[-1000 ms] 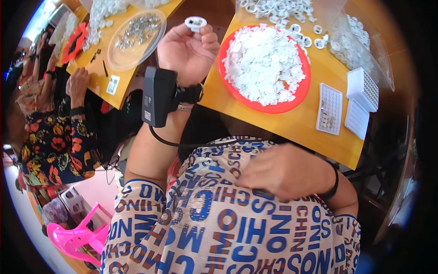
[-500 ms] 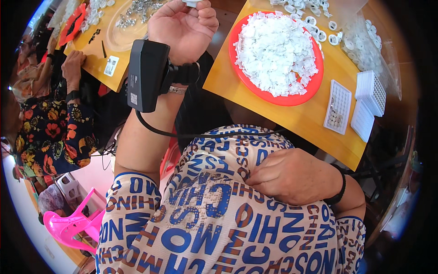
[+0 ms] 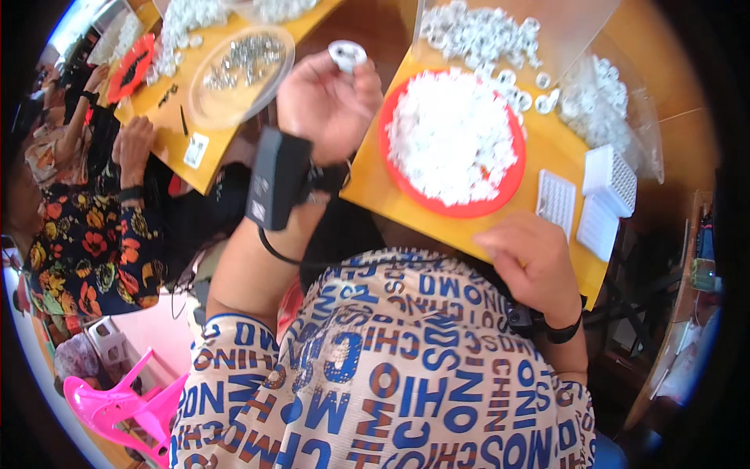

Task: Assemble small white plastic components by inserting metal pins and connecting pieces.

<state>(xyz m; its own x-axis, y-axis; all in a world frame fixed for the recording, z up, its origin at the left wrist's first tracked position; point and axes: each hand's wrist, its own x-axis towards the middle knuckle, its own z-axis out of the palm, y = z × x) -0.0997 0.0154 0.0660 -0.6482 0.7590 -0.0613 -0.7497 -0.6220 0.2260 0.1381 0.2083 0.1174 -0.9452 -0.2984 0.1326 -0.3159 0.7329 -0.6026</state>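
Yellow counter (image 3: 547, 141) lies ahead. Left hand (image 3: 328, 102) is raised palm-up, grip closed on round white part (image 3: 348, 55); right hand (image 3: 535, 266) curls, its grip unclear. Red basin (image 3: 461, 209) holds heaped white pieces (image 3: 445, 137).

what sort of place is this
Probably a small-parts assembly workshop: a round red plastic tray heaped with small white pieces, a round clear plastic tray of shiny metal parts, and a small round white part in the person's left hand.

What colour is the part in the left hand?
The part is white with dark marks; head view.
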